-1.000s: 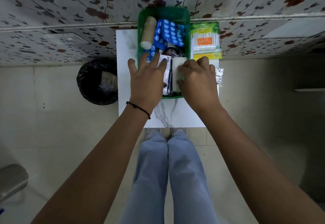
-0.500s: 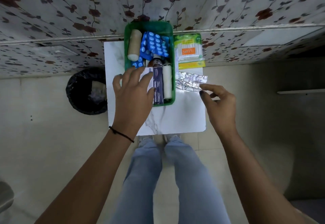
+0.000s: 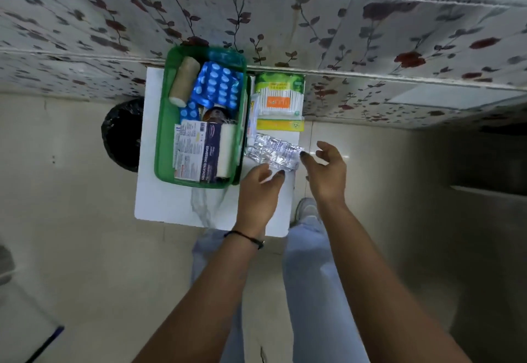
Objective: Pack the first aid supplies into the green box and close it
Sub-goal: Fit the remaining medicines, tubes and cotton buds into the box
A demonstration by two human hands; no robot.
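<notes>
The open green box (image 3: 164,134) stands on a small white table (image 3: 171,203). Inside lie a beige bandage roll (image 3: 184,81), blue pill strips (image 3: 218,84), a brown bottle (image 3: 216,114), a medicated dressings carton (image 3: 196,151) and a white gauze roll (image 3: 225,151). Right of the box lies a silver foil pill strip (image 3: 273,151) and behind it a cotton swab pack (image 3: 279,97). My left hand (image 3: 258,191) hovers open just below the foil strip, fingertips at its near edge. My right hand (image 3: 326,171) is open at the strip's right end, fingertips touching or nearly touching it.
A black-lined waste bin (image 3: 122,134) sits on the floor left of the table. A floral-patterned wall (image 3: 370,34) rises right behind the table. My legs in light jeans (image 3: 308,262) stand at the table's near edge. A thin white tube (image 3: 252,117) lies between box and swab pack.
My left hand has left the box and swung right to the foil strip. My right hand stays at the strip's right end. The camera view shifted.
</notes>
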